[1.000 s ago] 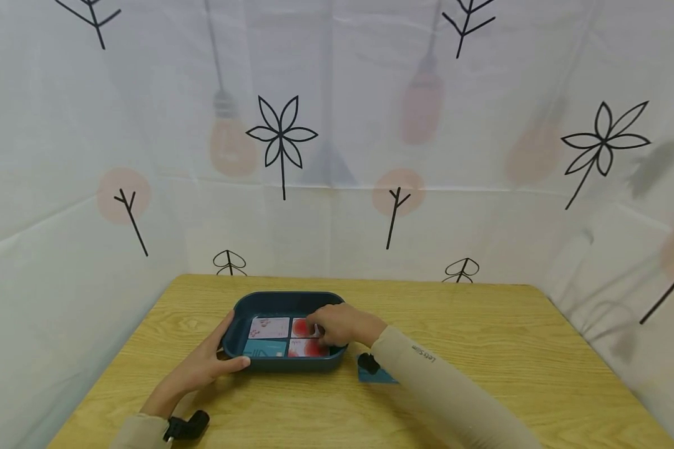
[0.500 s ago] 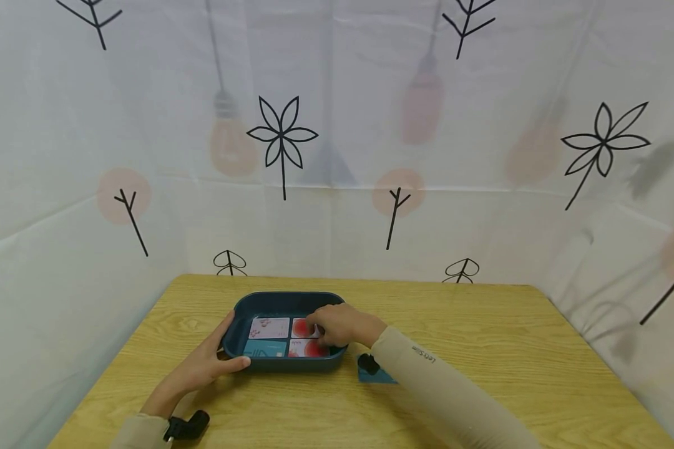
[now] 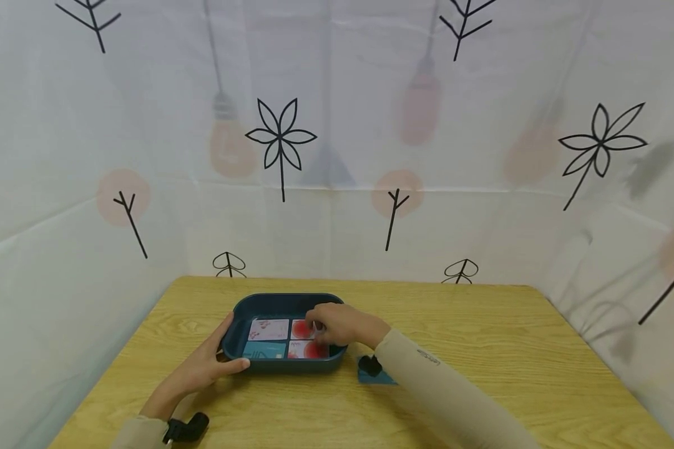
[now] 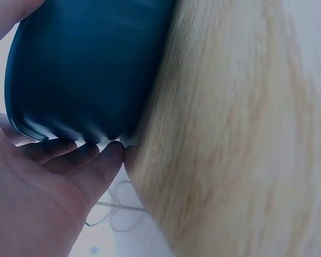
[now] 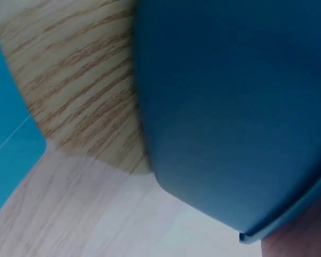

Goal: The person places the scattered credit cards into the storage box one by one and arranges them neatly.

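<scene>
A dark blue rectangular tray [image 3: 283,365] with raised walls sits on the table in the head view. Flat cards lie inside in two rows: a pale floral card [image 3: 268,329], a teal card [image 3: 265,350] and red-and-white cards [image 3: 307,349] at the right. My left hand [image 3: 205,362] grips the tray's left end, thumb over the front rim and fingers along the outer wall. The right hand [image 3: 337,324] reaches over the right rim, its fingers curled down at the red-and-white cards. Whether it pinches one is unclear. The right wrist view shows mostly the tray's outer wall [image 5: 219,107].
Another blue card-like piece [image 3: 379,377] lies on the wooden table [image 3: 460,337] right of the tray, partly behind the right sleeve and wrist camera [image 3: 369,365]. A patterned white cloth [image 3: 337,237] hangs behind the table.
The right hand's fingers have shifted slightly at the red-and-white cards. My left hand keeps its grip on the tray, and the cards stay in about the same layout.
</scene>
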Demonstrator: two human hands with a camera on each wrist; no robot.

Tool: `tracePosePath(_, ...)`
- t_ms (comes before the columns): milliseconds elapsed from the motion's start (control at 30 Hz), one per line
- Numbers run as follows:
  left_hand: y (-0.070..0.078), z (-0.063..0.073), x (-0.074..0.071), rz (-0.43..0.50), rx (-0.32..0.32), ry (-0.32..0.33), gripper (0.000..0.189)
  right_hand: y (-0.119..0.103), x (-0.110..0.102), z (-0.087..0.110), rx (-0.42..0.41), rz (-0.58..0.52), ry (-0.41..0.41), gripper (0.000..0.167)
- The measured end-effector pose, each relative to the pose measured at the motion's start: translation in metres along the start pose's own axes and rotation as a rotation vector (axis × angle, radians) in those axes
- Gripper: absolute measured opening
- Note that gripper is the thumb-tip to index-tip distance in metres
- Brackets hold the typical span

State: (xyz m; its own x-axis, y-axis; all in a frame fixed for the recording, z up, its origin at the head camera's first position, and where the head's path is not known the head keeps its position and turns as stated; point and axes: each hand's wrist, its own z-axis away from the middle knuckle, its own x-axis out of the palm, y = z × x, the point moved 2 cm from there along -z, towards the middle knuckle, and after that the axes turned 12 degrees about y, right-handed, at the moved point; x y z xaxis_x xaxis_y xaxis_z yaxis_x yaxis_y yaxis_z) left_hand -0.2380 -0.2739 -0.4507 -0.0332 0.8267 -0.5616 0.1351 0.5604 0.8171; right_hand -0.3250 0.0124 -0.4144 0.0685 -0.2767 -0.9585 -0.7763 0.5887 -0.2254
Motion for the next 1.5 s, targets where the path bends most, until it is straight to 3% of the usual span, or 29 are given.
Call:
tracePosePath(300, -0.001, 0.003, -0.001, 0.005, 0.006, 0.003, 0.104, 0.002, -0.014, 0.015, -0.013, -0.017, 0.096, 0.017)
tracePosePath(800, -0.001, 0.003, 0.0, 0.014, 0.001, -0.002, 0.104, 0.013, -0.04, 0.058, -0.018, -0.01, 0.292, 0.019)
tracePosePath(1500, 0.001, 0.002, -0.001, 0.007, 0.005, -0.005, 0.104, 0.034, -0.032, 0.116, 0.098, -0.028, 0.318, 0.02)
